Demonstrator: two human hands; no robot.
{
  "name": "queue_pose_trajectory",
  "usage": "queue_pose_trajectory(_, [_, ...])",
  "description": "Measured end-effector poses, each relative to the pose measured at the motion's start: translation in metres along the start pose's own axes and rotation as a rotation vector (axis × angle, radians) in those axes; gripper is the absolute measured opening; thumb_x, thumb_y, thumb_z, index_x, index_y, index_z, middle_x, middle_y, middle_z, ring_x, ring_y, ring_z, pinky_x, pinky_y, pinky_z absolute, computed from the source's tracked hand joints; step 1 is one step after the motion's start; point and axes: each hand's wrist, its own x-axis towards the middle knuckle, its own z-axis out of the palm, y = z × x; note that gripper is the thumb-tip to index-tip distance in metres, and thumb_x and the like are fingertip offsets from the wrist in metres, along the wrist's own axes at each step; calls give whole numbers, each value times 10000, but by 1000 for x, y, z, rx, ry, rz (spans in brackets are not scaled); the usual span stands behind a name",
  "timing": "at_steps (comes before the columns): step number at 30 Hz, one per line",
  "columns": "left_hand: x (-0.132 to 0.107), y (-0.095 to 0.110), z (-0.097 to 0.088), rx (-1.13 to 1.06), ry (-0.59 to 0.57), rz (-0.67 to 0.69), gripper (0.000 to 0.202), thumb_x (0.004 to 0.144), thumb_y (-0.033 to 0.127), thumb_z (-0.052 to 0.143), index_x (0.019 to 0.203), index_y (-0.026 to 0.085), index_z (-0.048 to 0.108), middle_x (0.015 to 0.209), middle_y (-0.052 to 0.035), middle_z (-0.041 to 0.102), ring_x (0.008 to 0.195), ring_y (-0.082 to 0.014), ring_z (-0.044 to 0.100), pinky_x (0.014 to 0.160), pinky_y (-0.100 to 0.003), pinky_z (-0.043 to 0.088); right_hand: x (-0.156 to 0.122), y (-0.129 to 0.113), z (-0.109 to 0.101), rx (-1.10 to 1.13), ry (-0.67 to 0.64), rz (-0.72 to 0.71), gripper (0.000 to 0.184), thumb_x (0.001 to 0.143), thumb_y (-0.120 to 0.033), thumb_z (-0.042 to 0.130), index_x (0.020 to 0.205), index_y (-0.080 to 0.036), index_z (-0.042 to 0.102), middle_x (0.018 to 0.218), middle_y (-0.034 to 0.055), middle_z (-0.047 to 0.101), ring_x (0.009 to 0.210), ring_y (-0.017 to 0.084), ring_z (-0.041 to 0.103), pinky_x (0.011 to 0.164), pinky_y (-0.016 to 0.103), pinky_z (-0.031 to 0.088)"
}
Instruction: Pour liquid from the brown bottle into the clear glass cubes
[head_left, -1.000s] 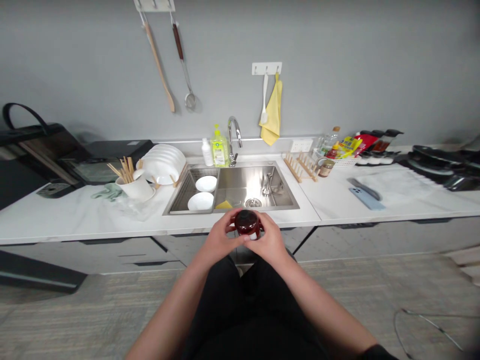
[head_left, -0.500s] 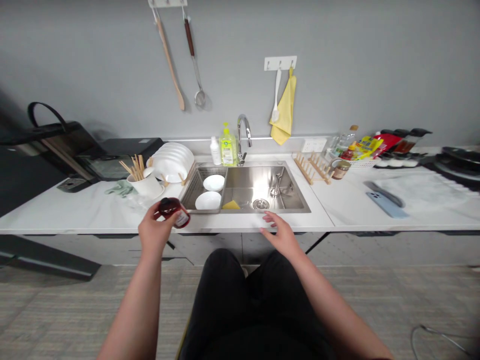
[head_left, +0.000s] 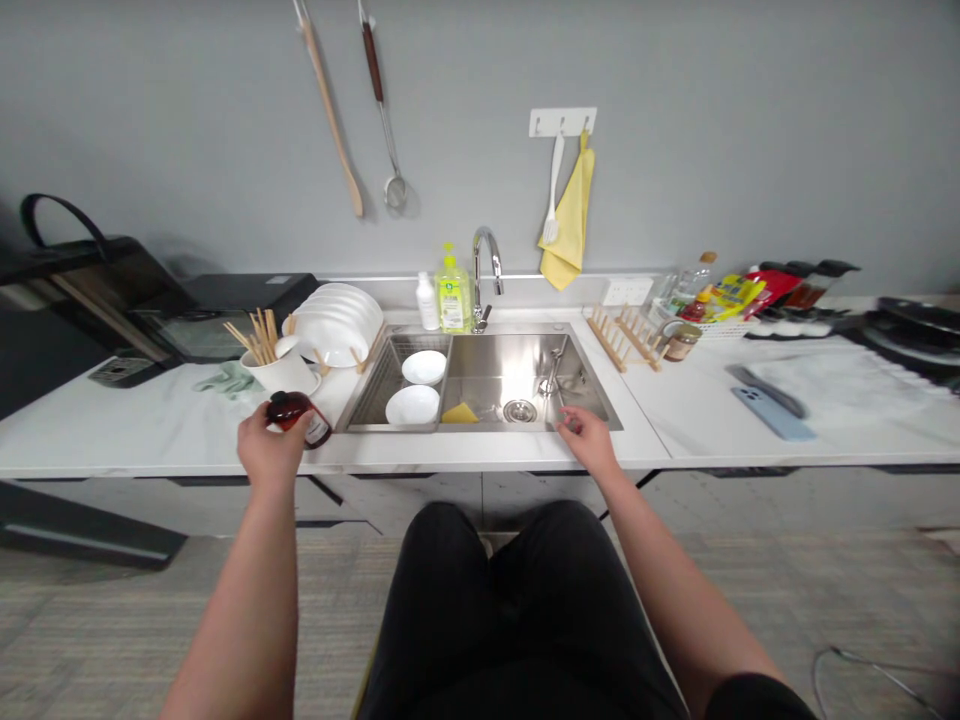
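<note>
My left hand [head_left: 271, 447] holds a dark amber glass jar [head_left: 294, 413] with a black lid and a white label, just above the counter's front edge. The jar sits left of the steel sink [head_left: 499, 370]. My right hand [head_left: 589, 440] holds nothing, and its fingertips reach the sink's front rim. A yellow sponge [head_left: 459, 414] lies in the basin, well away from both hands. Two white bowls [head_left: 412, 405] rest in a wire drainer basket [head_left: 394, 380] on the sink's left side.
A white cup [head_left: 279, 372] of wooden chopsticks and a rack of white plates [head_left: 337, 325] stand left of the sink. Behind it are a faucet [head_left: 487, 265] and dish soap [head_left: 454, 297]. A wooden rack [head_left: 622, 338] stands to its right, and a phone [head_left: 772, 413] lies farther right.
My left hand has carried the jar farther left and slightly lower. My right hand has moved right and forward onto the sink's front rim. The view has shifted slightly.
</note>
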Motion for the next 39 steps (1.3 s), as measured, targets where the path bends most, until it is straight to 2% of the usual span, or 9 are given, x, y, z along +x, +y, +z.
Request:
queue_pose_trajectory(4, [8, 0, 6, 65, 64, 42, 830, 968, 544, 830, 1617, 92, 578, 1510, -174, 635, 1416, -339, 656, 1306, -473, 501, 1, 3, 8, -62, -10, 37, 473, 927, -571, 680, 1180, -203, 837, 868, 66, 810, 682, 251, 682, 729, 390, 538])
queue_pose_trajectory(10, [16, 17, 17, 133, 40, 78, 780, 1021, 554, 789, 1584, 61, 570, 1401, -157, 678, 1365, -364, 673, 1233, -501, 537, -3, 6, 9, -131, -33, 27, 440, 948, -541, 686, 1197, -217, 850, 838, 66, 808, 705, 263, 718, 707, 368, 502])
queue_pose_trajectory(17, [17, 35, 28, 115, 94, 111, 791, 984, 416, 846, 1588, 3, 546, 1546, -308, 561, 1423, -419, 635, 1252, -536, 519, -7, 8, 6, -116, -65, 6, 437, 955, -551, 665, 1163, -211, 845, 811, 61, 786, 708, 267, 702, 704, 372, 470])
queue_pose_trajectory(22, [28, 38, 31, 192, 26, 102, 844, 1033, 493, 773, 1656, -3, 493, 1463, -331, 615, 1368, -474, 673, 1193, -598, 542, -7, 7, 6, -130, -68, 32, 421, 935, -536, 663, 1137, -218, 851, 803, 59, 779, 723, 268, 703, 703, 371, 450])
queue_pose_trajectory(26, [40, 39, 38, 217, -55, 88, 914, 999, 400, 777, 1728, 0, 397, 1471, -349, 653, 1315, -491, 721, 1123, -589, 580, -6, 7, 6, -133, -74, 33, 419, 924, -536, 660, 1125, -222, 853, 803, 56, 780, 714, 261, 697, 695, 363, 435])
queue_pose_trajectory(31, [13, 28, 62, 54, -25, 67, 1003, 924, 393, 813, 1738, 7, 372, 1440, -310, 696, 1286, -436, 733, 1094, -524, 589, -9, 12, 6, -94, -81, 32, 455, 945, -589, 666, 1126, -215, 850, 784, 54, 771, 685, 253, 685, 688, 353, 437])
queue_pose_trajectory(35, [-26, 15, 81, -81, 24, 38, 508, 947, 469, 730, 1312, 117, 700, 1170, -158, 751, 1021, -298, 712, 952, -407, 566, -6, 14, 4, -103, -77, 26, 463, 944, -601, 682, 1129, -214, 856, 809, 60, 784, 692, 251, 682, 693, 351, 430])
queue_pose_trajectory(37, [-36, 11, 84, -103, -51, 76, 303, 970, 491, 667, 974, 190, 702, 874, -54, 685, 838, -238, 632, 837, -352, 496, 0, 14, 1, -114, -120, 35, 460, 937, -637, 694, 1051, -223, 860, 757, 51, 762, 675, 249, 664, 677, 347, 409])
queue_pose_trajectory(39, [-40, 9, 83, -126, -137, 130, 386, 993, 522, 614, 745, 228, 587, 684, -5, 548, 727, -200, 531, 753, -329, 406, 8, 13, -3, -121, -172, 43, 490, 933, -698, 699, 876, -229, 825, 669, 39, 705, 633, 234, 613, 652, 345, 374])
